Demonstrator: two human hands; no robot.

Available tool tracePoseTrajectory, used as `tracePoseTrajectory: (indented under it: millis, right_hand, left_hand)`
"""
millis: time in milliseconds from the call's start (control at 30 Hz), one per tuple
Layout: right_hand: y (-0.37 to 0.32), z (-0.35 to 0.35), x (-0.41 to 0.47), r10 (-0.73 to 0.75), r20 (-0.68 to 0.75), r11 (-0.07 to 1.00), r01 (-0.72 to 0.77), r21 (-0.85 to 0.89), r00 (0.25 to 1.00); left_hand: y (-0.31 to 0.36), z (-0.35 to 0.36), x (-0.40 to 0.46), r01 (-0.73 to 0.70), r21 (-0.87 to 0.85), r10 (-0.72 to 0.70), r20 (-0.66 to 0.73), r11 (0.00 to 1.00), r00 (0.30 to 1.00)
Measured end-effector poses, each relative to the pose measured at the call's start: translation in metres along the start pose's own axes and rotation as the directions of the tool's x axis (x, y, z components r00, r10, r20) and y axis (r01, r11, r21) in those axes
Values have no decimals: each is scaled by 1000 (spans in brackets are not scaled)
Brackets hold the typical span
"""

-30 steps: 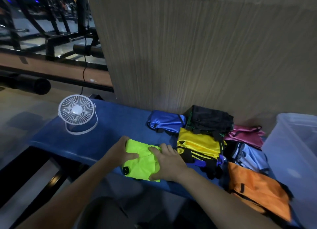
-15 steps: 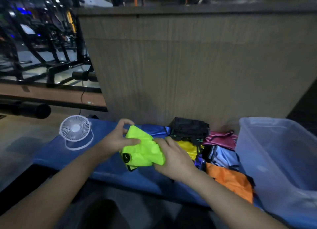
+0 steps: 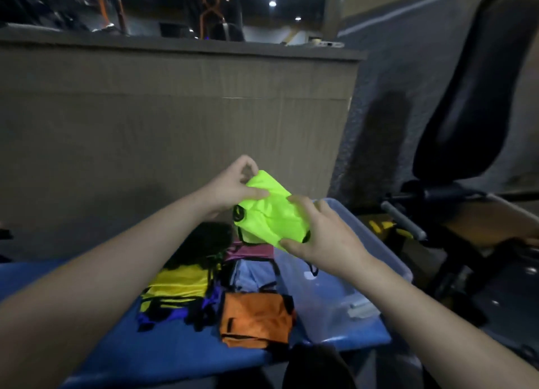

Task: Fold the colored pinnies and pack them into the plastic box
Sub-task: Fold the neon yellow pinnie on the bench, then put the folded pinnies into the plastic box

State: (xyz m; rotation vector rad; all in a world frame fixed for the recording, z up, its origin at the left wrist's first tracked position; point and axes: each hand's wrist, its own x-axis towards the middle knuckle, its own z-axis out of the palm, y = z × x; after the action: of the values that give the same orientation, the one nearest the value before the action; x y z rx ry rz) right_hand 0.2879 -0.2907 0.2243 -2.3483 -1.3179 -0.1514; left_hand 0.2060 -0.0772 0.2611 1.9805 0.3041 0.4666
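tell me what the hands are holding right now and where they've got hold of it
Both hold the folded neon green pinny: left hand pinches its far upper edge, right hand grips its right side.

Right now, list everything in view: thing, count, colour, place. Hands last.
neon pinny: 1, neon yellow-green, folded, held in the air over the box's near-left corner
plastic box: 1, clear, right end of the bench
orange pinny: 1, orange, on the bench beside the box
yellow pinny: 1, yellow, left of the orange pinny
black pinny: 1, black, behind the yellow pinny
pink pinny: 1, pink, under the neon pinny
light blue pinny: 1, behind the orange pinny
bench: 1, blue
left hand: grips the neon pinny's far-left edge
right hand: grips its right side
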Motion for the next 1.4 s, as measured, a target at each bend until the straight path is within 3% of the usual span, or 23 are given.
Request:
tracePoseTrajectory:
  millis: [167, 367, 467, 600, 767, 900, 1100, 1267, 1400]
  right_hand:
    - [62, 3, -2, 164, 24, 986, -164, 4, 986]
    - [100, 30, 12, 297, 160, 953, -302, 11, 941]
    - [105, 50, 29, 325, 248, 941, -337, 8, 913]
    - [106, 73, 48, 360, 432, 926, -375, -54, 827]
    - [106, 73, 45, 362, 405, 931, -348, -111, 839]
    - [85, 46, 28, 322, 275, 947, -308, -92, 906]
    - [15, 23, -12, 104, 32, 995, -104, -12, 994]
    - [-34, 64, -46, -31, 8, 999, 31, 35, 999]
    - [-35, 112, -62, -32, 73, 997, 27, 71, 997]
  left_hand:
    - [-13, 70, 65, -66, 82, 50, 177, 994, 983]
    - [-52, 119, 119, -73, 226, 19, 230, 971, 973]
    - [-72, 126, 135, -78, 374, -16, 242, 924, 970]
    - [-88, 130, 137, -108, 623, -60, 243, 775, 968]
    - [-76, 114, 105, -219, 572, 86, 250, 790, 964]
    - [-71, 73, 58, -213, 477, 147, 171, 853, 974]
    - [-99, 31, -42, -10, 298, 13, -6, 955, 1000]
    - [-154, 37, -111, 94, 217, -93, -15, 972, 996]
    - [-183, 52, -138, 184, 186, -171, -84, 965, 982]
